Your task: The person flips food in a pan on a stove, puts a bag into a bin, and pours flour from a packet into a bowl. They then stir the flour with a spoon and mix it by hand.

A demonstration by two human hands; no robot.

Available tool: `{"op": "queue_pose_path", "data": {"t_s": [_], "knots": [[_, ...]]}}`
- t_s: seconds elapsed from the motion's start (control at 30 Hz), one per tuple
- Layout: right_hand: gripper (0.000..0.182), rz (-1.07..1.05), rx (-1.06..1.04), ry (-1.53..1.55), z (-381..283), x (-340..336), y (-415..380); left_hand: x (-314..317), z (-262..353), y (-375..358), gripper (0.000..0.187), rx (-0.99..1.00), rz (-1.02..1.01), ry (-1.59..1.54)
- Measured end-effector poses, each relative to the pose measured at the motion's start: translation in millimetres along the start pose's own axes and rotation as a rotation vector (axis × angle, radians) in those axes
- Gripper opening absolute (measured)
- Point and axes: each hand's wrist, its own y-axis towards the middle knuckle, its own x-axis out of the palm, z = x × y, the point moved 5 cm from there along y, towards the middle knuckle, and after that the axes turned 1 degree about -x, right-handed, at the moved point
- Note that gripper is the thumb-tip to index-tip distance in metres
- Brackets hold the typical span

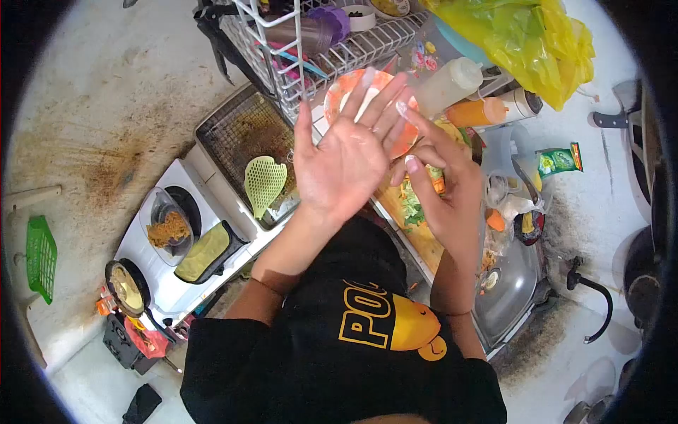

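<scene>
My left hand (346, 162) is raised palm up in front of my chest, fingers stretched and spread, with nothing in it. Whitish residue marks some fingertips. Close beside it on the right, my right hand (448, 194) has its index finger and thumb extended and apart, their tips whitened too. The right index fingertip overlaps the left fingers in this view. Behind both hands lies an orange-rimmed plate (336, 99), partly hidden. Chopped greens (411, 206) rest on a wooden cutting board (390, 200) below my right hand.
On the left stands a white stove (152, 272) with a container of brown food (168, 230). A green slotted scoop (265, 185) lies on a mesh tray (233, 134). Bottles (455, 79), a yellow bag (522, 42) and a metal sink (505, 297) are rightward. A white dish rack (385, 42) stands ahead.
</scene>
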Motion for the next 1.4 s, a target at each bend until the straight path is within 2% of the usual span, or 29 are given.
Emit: {"op": "queue_pose_path", "data": {"t_s": [0.07, 0.1, 0.17, 0.2, 0.23, 0.27, 0.3, 0.33, 0.37, 0.4, 0.43, 0.5, 0.57, 0.6, 0.67, 0.7, 0.77, 1.0, 1.07, 1.1, 1.17, 1.2, 1.27, 1.4], "knots": [[0.048, -0.058, -0.026, -0.143, 16.0, -0.8, -5.5, -13.9, 10.7, -3.5, 0.074, 0.055, 0.073, 0.195], [0.048, -0.05, -0.029, -0.148, 28.5, -0.8, -11.4, -25.4, 16.6, -7.1, 0.074, 0.049, 0.065, 0.195], [0.043, -0.048, 0.14, -0.112, 68.2, 1.4, -25.2, -52.9, 37.6, -15.3, 0.066, 0.168, 0.003, 0.76], [0.043, -0.042, 0.139, -0.115, 82.9, 1.2, -30.0, -65.4, 47.6, -19.9, 0.058, 0.241, 0.061, 0.892], [0.037, -0.004, 0.258, -0.075, 102.7, -0.7, -35.9, -75.7, 57.4, -25.6, 0.051, 0.315, 0.122, 1.025], [0.03, 0.032, 0.379, -0.032, 116.4, -3.3, -40.9, -84.1, 63.3, -31.7, 0.051, 0.311, 0.122, 1.025], [0.03, 0.033, 0.384, -0.029, 120.6, -5.4, -40.5, -96.6, 72.3, -40.0, 0.043, 0.308, 0.269, 1.083], [0.025, 0.06, 0.486, -0.084, 129.6, -9.3, -39.2, -108.0, 80.4, -48.0, 0.036, 0.303, 0.416, 1.138], [0.02, 0.09, 0.587, -0.14, 137.4, -12.5, -37.0, -113.8, 83.6, -51.8, 0.036, 0.299, 0.415, 1.141], [0.02, 0.094, 0.592, -0.137, 138.2, -12.9, -30.5, -121.9, 87.5, -56.6, 0.033, 0.301, 0.482, 1.104], [0.017, 0.089, 0.567, -0.18, 135.4, -13.5, -21.7, -131.6, 92.0, -61.5, 0.03, 0.303, 0.55, 1.065], [0.014, 0.086, 0.544, -0.223, 138.1, -8.2, -12.2, -146.7, 93.5, -64.5, 0.032, 0.269, 0.521, 1.026], [0.019, 0.234, 0.3, -0.272, 134.8, -4.4, -6.0, -148.0, 98.1, -69.5, 0.04, 0.425, 0.707, 1.511], [0.019, 0.232, 0.301, -0.271, 134.1, -2.6, -6.1, -144.9, 96.7, -69.8, 0.04, 0.424, 0.709, 1.511], [0.031, 0.142, 0.025, -0.415, 118.9, 5.8, -1.1, -117.6, 93.2, -64.6, 0.054, 0.582, 0.576, 2.122], [0.031, 0.139, 0.024, -0.414, 117.9, 7.3, -4.1, -120.5, 95.6, -65.8, 0.054, 0.582, 0.58, 2.122], [0.044, -0.06, 0.011, -0.566, 116.5, 19.8, -14.9, -138.5, 98.3, -66.1, 0.06, 0.365, 0.57, 2.07], [0.035, -0.124, 0.074, -0.594, 115.5, 32.6, -26.3, -153.1, 95.7, -62.0, 0.059, 0.353, 0.515, 2.011], [0.028, -0.062, -0.111, -0.514, 114.9, 33.1, -16.3, -157.4, 93.4, -59.5, 0.056, 0.329, 0.514, 1.893], [0.028, -0.065, -0.108, -0.514, 116.7, 33.7, -10.7, -157.6, 93.4, -59.1, 0.056, 0.325, 0.516, 1.891], [0.018, 0.085, -0.077, -0.227, 120.7, 26.4, 5.0, -157.0, 91.0, -54.0, 0.052, 0.279, 0.447, 1.913], [0.018, 0.086, -0.076, -0.229, 126.2, 26.7, 13.6, -160.3, 90.6, -52.6, 0.052, 0.277, 0.446, 1.912], [0.007, 0.178, 0.121, 0.121, 152.4, 24.4, 29.6, -169.0, 88.3, -51.8, 0.047, 0.305, 0.418, 1.801], [0.013, 0.198, 0.133, 0.18, 182.2, 14.5, 58.4, -162.1, 82.3, -50.5, 0.044, 0.266, 0.397, 1.687]]}}
